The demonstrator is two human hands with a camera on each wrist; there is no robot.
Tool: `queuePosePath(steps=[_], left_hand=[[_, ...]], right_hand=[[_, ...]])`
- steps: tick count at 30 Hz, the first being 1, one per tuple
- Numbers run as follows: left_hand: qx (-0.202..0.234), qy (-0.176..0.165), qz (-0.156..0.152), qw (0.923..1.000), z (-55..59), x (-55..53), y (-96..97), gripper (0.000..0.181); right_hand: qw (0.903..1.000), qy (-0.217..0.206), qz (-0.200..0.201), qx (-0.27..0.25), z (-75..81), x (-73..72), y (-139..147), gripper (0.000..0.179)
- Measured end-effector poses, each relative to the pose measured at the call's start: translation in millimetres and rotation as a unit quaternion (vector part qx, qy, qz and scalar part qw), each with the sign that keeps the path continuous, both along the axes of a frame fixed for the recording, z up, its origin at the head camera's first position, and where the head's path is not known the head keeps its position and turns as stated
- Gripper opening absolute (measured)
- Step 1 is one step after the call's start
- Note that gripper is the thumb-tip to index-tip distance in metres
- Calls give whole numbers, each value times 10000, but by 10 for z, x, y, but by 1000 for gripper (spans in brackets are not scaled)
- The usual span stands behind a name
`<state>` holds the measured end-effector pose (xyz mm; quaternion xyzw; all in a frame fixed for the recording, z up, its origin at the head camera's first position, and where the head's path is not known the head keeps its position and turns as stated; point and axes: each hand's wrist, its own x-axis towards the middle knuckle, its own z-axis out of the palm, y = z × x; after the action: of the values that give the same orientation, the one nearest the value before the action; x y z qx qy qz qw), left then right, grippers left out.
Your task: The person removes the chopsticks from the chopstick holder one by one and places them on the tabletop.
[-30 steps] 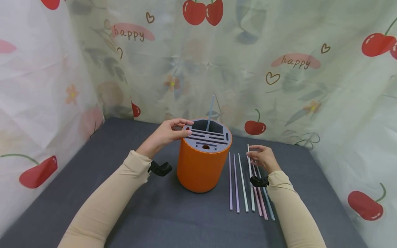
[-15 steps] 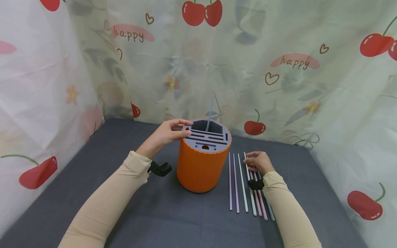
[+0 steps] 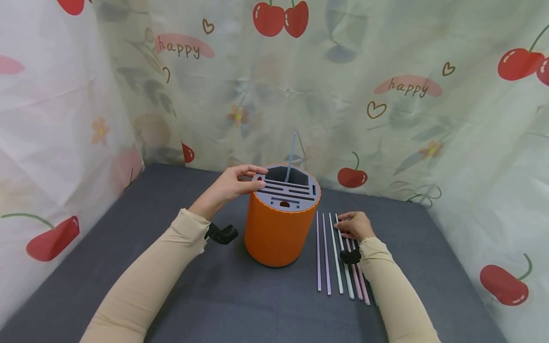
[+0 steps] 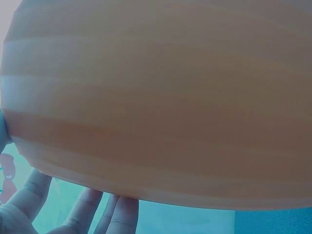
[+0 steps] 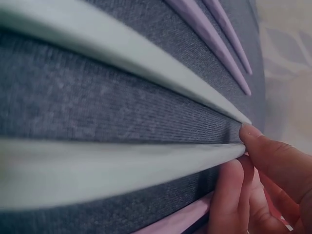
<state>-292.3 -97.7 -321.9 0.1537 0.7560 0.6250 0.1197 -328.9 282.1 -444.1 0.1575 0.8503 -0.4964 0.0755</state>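
Observation:
An orange cylindrical utensil holder (image 3: pixel 274 238) with a grey slotted top stands upright on the table. My left hand (image 3: pixel 233 183) holds its left rim, the thumb over the top; several of its fingers (image 4: pixel 122 217) show against the ribbed side in the left wrist view. One light-blue chopstick (image 3: pixel 291 155) leans upright in the holder's large rear opening. To the right, my right hand (image 3: pixel 357 225) pinches a pale green chopstick (image 5: pixel 122 168) near its narrow far end, low over the cloth. Beside it lie another pale green chopstick (image 3: pixel 336 255) and two purple chopsticks (image 3: pixel 326 257).
Pink chopsticks (image 3: pixel 364 290) lie partly under my right wrist, with another chopstick mostly hidden by the sleeve. Dark grey cloth (image 3: pixel 257 305) covers the table. A patterned curtain (image 3: pixel 429 157) hangs close behind and along both sides.
My right hand has moved left and toward me, lowering the far end of the pale green chopstick toward the cloth. The left hand and holder have stayed in place.

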Motion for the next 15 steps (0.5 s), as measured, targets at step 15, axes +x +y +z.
queuePosePath(steps=[15], left_hand=[[8,-11,6,10000,-6,-7,8,42]], right_hand=[[9997,34,-17,232,-21,-27,-37,37]])
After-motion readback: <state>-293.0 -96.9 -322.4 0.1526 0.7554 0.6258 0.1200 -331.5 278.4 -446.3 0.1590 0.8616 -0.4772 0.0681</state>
